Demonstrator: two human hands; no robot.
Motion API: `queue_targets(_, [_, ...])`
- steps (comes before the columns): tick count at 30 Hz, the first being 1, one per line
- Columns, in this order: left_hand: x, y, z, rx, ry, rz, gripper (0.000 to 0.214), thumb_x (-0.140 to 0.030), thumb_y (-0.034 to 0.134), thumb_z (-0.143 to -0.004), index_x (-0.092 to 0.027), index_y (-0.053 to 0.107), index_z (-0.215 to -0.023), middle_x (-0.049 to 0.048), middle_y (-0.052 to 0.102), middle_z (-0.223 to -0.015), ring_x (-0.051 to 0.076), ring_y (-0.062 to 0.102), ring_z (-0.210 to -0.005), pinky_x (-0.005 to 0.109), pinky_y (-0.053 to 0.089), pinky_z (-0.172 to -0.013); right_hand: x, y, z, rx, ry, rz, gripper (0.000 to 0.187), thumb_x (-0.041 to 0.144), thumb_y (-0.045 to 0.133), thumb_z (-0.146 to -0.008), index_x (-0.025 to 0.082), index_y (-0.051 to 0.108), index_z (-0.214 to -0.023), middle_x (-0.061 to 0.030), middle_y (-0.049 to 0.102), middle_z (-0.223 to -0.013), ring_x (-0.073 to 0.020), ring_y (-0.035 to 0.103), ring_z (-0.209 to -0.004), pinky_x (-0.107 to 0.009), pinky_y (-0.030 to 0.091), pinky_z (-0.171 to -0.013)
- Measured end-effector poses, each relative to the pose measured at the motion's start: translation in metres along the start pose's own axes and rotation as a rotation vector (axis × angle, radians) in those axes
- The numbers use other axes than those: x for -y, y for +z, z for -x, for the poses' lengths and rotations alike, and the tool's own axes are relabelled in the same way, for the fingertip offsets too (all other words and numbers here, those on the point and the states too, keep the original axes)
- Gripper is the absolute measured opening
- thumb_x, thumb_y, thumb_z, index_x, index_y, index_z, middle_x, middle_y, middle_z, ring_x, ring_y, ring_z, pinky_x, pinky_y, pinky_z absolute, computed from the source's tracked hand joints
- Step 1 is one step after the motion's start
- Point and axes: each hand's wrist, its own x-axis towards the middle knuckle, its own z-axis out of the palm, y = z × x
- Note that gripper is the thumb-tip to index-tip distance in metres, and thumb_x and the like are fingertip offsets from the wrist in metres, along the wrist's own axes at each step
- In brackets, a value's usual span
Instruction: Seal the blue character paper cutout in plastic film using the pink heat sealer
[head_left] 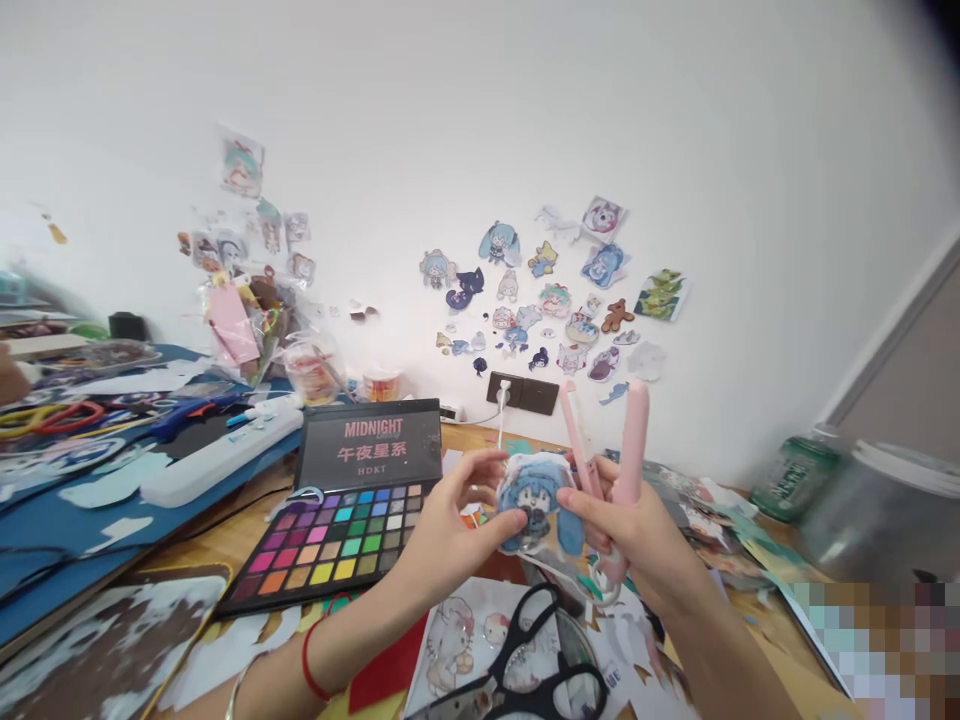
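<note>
A blue-haired chibi cutout [531, 490] is hanging upright between the two hands above the tabletop [476, 436], its flat figure showing a scalloped white border and a glossy, film-like surface; the left hand [466, 515] is pinching it, the thumb pressing on the printed front while the other fingers are curling toward its back; the right hand [626, 510] is laying its thumb on the cutout's other side, and its fingers are also gripping a pink mini hair straightener [634, 440], whose smooth, round-ended plastic arms are standing apart in a V; below the hands, black-handled scissors [514, 642], with hard looped grips and metal blades, are lying across a printed character sheet [450, 640] and taking up the space nearest the wearer; the left forearm is passing in front of an eyeshadow palette [360, 525], covering one of its corners, while the palette's square coloured pans are sitting in a black tray under a raised lid; farther left, a rounded white power strip [217, 455] is resting on a blue mat [45, 620] among paper scraps; a brown wall socket [536, 393] is sitting behind the hands, below clustered character stickers [555, 300]; to the right, a green can [791, 475] is standing beside a translucent tub [877, 510], with loose paper crowding the tabletop before them.
</note>
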Motion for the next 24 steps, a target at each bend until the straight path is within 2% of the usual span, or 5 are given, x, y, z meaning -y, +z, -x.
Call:
queue_targets(2, [-0.001, -0.002, 0.000, -0.003, 0.106, -0.076, 0.051, -0.028, 0.066, -0.073, -0.023, 0.048, -0.121, 0.0090, 0.054, -0.114, 0.020, 0.054, -0.099, 0.032, 0.045, -0.085, 0.000, 0.002, 0.001, 0.019, -0.004, 0.000, 0.045, 0.036, 0.075, -0.060, 0.017, 0.055, -0.095, 0.0107, 0.035, -0.048, -0.0045, 0.026, -0.038, -0.019, 0.019, -0.039])
queue_targets(7, [-0.004, -0.005, 0.001, -0.011, 0.190, -0.200, 0.032, -0.027, 0.062, -0.077, -0.022, 0.061, -0.108, 0.0081, 0.054, -0.115, 0.020, 0.053, -0.104, 0.032, 0.045, -0.086, -0.003, 0.006, 0.002, 0.026, -0.016, -0.009, 0.045, 0.036, 0.074, -0.060, 0.018, 0.054, -0.096, 0.0095, 0.040, -0.051, -0.0046, 0.028, -0.038, -0.019, 0.021, -0.038])
queue_targets(12, [-0.006, -0.004, -0.002, -0.065, -0.006, 0.035, 0.034, -0.032, 0.054, -0.083, -0.019, 0.057, -0.114, 0.0083, 0.060, -0.111, 0.018, 0.057, -0.095, 0.031, 0.046, -0.083, -0.002, 0.007, 0.002, 0.014, -0.029, 0.018, 0.042, 0.035, 0.073, -0.063, 0.017, 0.054, -0.096, 0.0104, 0.037, -0.045, -0.0060, 0.030, -0.039, -0.019, 0.022, -0.039])
queue_targets(18, [-0.006, -0.011, -0.009, -0.042, -0.237, 0.199, 0.026, -0.036, 0.059, -0.079, -0.013, 0.066, -0.070, 0.0028, 0.063, -0.073, 0.013, 0.055, -0.072, 0.025, 0.043, -0.071, -0.001, 0.009, 0.003, 0.012, -0.040, 0.067, 0.038, 0.034, 0.071, -0.064, 0.016, 0.055, -0.094, 0.0092, 0.040, -0.047, -0.0053, 0.029, -0.039, -0.020, 0.021, -0.040])
queue_targets(24, [-0.005, -0.014, -0.012, 0.056, -0.340, 0.418, 0.020, -0.032, 0.061, -0.078, -0.013, 0.064, -0.077, 0.0022, 0.062, -0.075, 0.012, 0.054, -0.070, 0.022, 0.040, -0.067, 0.000, 0.008, 0.005, -0.033, -0.082, 0.169, 0.036, 0.035, 0.069, -0.063, 0.018, 0.060, -0.093, 0.0041, 0.052, -0.056, -0.0083, 0.038, -0.040, -0.022, 0.027, -0.039])
